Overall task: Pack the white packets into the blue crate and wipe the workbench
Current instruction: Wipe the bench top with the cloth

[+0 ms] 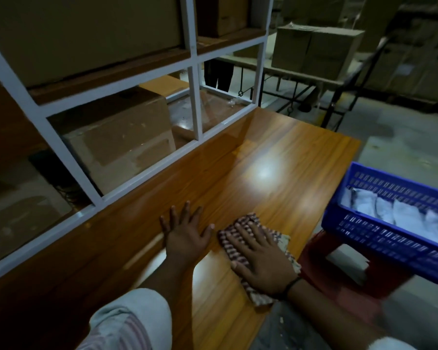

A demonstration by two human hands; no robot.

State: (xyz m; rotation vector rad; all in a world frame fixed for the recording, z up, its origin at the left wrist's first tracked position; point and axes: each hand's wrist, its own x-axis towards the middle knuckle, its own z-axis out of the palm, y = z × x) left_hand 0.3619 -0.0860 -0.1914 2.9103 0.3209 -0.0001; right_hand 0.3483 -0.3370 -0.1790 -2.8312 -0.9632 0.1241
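step in hand: looks like the wiping half of the job. No packets left on the workbench (276, 152) that I can see, so packing seems done.

right hand: the right hand (259, 258) is flat, fingers spread, pressing a checked cloth (238, 238) onto the top near the right edge. Not a pinch grip, just palm and fingers laid open over it.

left hand: the left hand (185, 234) is flat too, fingers apart, bare on the wood just beside the cloth. Holding nothing, probably just bracing.

how I'd do it: keep the palm weight on the cloth so it doesn't bunch up, run long strokes along the grain toward the far end, overlap each pass. Lift the left hand out of the way, or you just wipe around it.

packets: the white packets (400, 210) sit in a row inside the blue crate (379, 233), which is off the right edge of the bench on what looks like a red stool (321, 251).

watch out: the cloth already hangs close to the right edge, so it's easy to drag it off.

hard to tell: the light is dim and there's a glare spot mid-bench, so I can't tell whether the top is dusty or clean. The crate is cut off at the frame's right side, so there's no packet count. The near left of the bench is in shadow.
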